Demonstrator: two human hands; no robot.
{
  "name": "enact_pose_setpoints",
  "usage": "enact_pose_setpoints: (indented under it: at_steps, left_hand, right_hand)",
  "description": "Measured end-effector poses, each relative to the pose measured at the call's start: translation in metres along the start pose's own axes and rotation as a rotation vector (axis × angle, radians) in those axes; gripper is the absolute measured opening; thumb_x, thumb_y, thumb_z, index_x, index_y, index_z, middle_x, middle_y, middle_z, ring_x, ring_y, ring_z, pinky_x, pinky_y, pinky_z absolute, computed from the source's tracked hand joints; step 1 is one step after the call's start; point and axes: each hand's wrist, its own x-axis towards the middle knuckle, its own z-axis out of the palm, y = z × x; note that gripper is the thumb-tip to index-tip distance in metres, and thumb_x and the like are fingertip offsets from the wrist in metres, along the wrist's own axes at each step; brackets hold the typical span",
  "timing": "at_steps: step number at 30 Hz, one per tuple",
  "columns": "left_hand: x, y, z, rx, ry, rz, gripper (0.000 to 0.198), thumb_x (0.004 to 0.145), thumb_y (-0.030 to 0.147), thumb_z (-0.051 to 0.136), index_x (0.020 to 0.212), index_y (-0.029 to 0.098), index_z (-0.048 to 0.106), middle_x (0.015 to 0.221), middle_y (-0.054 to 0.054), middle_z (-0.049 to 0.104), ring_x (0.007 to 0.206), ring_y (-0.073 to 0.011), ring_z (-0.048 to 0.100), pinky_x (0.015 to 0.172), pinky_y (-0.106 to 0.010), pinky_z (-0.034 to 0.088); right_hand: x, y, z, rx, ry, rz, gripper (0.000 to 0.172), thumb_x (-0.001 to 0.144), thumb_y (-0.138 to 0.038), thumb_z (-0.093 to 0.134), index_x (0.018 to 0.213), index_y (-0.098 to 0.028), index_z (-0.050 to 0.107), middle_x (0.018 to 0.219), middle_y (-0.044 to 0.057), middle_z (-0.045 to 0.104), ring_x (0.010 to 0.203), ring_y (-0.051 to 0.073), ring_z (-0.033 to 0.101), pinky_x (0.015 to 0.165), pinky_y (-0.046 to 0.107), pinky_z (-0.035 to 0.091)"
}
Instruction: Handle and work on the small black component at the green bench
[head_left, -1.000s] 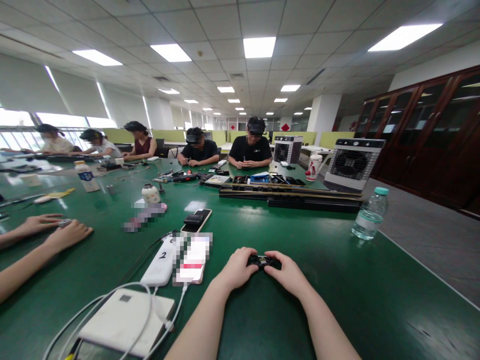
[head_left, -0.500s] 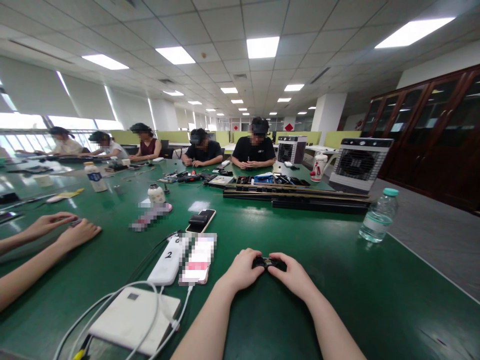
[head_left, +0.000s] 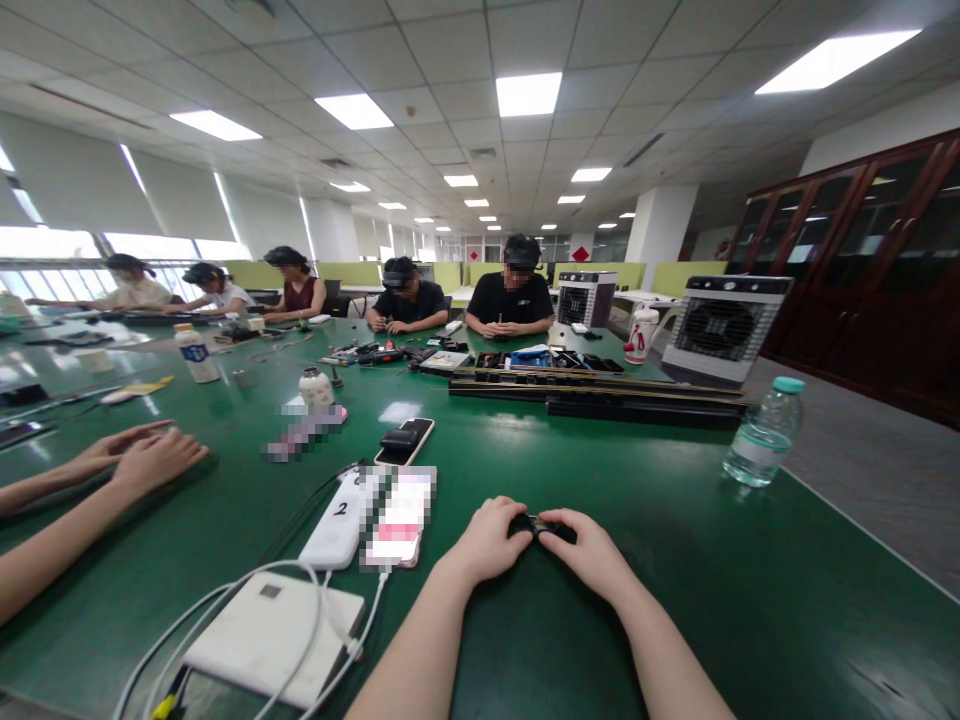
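Note:
Between my two hands, low over the green table (head_left: 555, 640), is a small black object (head_left: 537, 525) with a lighter patch at its middle; its kind is too small to make out. My left hand (head_left: 495, 538) grips its left end, thumb near me and fingers curled over the far side. On its right end my right hand (head_left: 576, 540) closes in the same way. Fingers cover most of the object. Left of my left hand lies a phone (head_left: 396, 530) with its screen lit and a white cable plugged in.
A white power bank (head_left: 335, 528) marked 2 and a white box (head_left: 277, 635) with looping cables lie to the left. A water bottle (head_left: 763, 435) stands at the right. Long black rails (head_left: 600, 395) cross the table ahead. A co-worker's hands (head_left: 146, 460) rest at the far left.
My view shifts slightly, so things sit a little further right. The black object appears tilted flatter between my hands, which keep their hold. The co-worker's hands at the left have moved closer together.

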Motion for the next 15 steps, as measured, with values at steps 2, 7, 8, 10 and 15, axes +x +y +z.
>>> enact_pose_setpoints:
  at_steps: [2, 7, 8, 10, 15]
  left_hand:
    - [0.0002, -0.0005, 0.0006, 0.007, -0.004, 0.007, 0.034, 0.082, 0.029, 0.051, 0.114, 0.018, 0.059, 0.113, -0.008, 0.060, 0.105, -0.0245, 0.051, 0.094, -0.036, 0.040]
    - [0.0008, -0.0017, 0.0024, -0.005, 0.003, 0.000, 0.034, 0.082, 0.028, 0.051, 0.114, 0.021, 0.059, 0.112, -0.006, 0.062, 0.105, -0.0246, 0.052, 0.094, -0.036, 0.041]
    - [0.0008, -0.0019, 0.0026, -0.008, 0.005, -0.001, 0.034, 0.081, 0.028, 0.052, 0.114, 0.021, 0.059, 0.112, -0.006, 0.062, 0.105, -0.0245, 0.052, 0.094, -0.036, 0.041]
    - [0.0007, -0.0021, 0.0028, -0.012, 0.010, -0.002, 0.035, 0.081, 0.028, 0.052, 0.115, 0.020, 0.059, 0.112, -0.007, 0.062, 0.105, -0.0246, 0.052, 0.094, -0.036, 0.041]
    - [0.0001, -0.0013, 0.0019, -0.022, 0.021, 0.000, 0.036, 0.082, 0.030, 0.051, 0.115, 0.018, 0.058, 0.113, -0.008, 0.062, 0.105, -0.0250, 0.052, 0.094, -0.037, 0.041]
  right_hand:
    - [-0.0001, -0.0001, 0.0002, -0.004, 0.012, 0.014, 0.029, 0.071, -0.031, 0.061, 0.096, -0.020, 0.069, 0.105, 0.007, 0.070, 0.102, 0.025, 0.061, 0.095, 0.039, 0.044]
    - [0.0002, -0.0002, 0.0013, 0.010, 0.030, 0.024, 0.029, 0.070, -0.030, 0.062, 0.097, -0.020, 0.068, 0.105, 0.007, 0.070, 0.102, 0.024, 0.061, 0.095, 0.039, 0.044]
    - [0.0003, -0.0005, 0.0013, 0.010, 0.030, 0.025, 0.029, 0.070, -0.029, 0.062, 0.097, -0.020, 0.068, 0.104, 0.007, 0.070, 0.101, 0.024, 0.062, 0.095, 0.039, 0.044]
    - [0.0003, -0.0011, 0.0012, 0.007, 0.030, 0.030, 0.029, 0.070, -0.029, 0.062, 0.097, -0.020, 0.068, 0.104, 0.006, 0.070, 0.100, 0.024, 0.062, 0.094, 0.038, 0.045]
    - [0.0002, -0.0016, 0.0010, 0.009, 0.033, 0.029, 0.028, 0.070, -0.031, 0.061, 0.095, -0.021, 0.069, 0.102, 0.006, 0.071, 0.099, 0.024, 0.062, 0.093, 0.037, 0.046]
